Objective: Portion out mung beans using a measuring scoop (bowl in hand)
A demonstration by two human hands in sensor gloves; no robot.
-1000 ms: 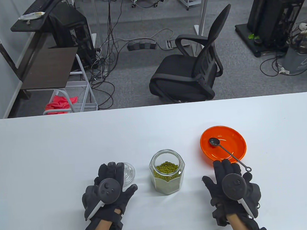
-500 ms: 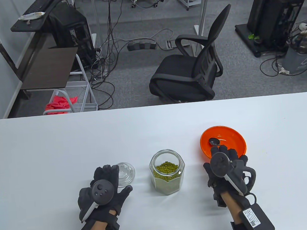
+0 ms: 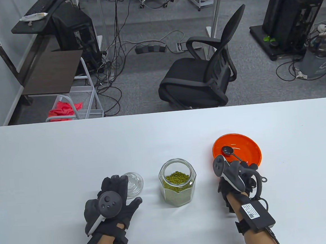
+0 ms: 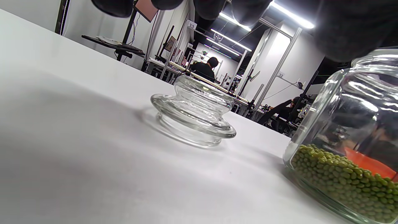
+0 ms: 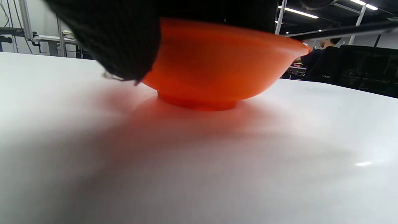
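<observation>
An orange bowl (image 3: 248, 149) stands on the white table (image 3: 69, 152) at the right, with a black measuring scoop (image 3: 227, 150) lying in it, handle over the near rim. My right hand (image 3: 239, 175) is turned on edge at that rim and its fingers curl around the scoop's handle (image 5: 342, 31). The bowl's side fills the right wrist view (image 5: 217, 62). An open glass jar of mung beans (image 3: 178, 182) stands mid-table. My left hand (image 3: 112, 199) rests flat and empty on the table left of the jar (image 4: 348, 140).
The jar's glass lid (image 3: 135, 183) lies on the table just beyond my left fingers and shows in the left wrist view (image 4: 194, 109). An office chair (image 3: 201, 76) stands past the table's far edge.
My right hand moved forward to the bowl's near rim, turned on edge and curled around the scoop's handle. The scoop and bowl have not moved. My left hand drew back slightly.
</observation>
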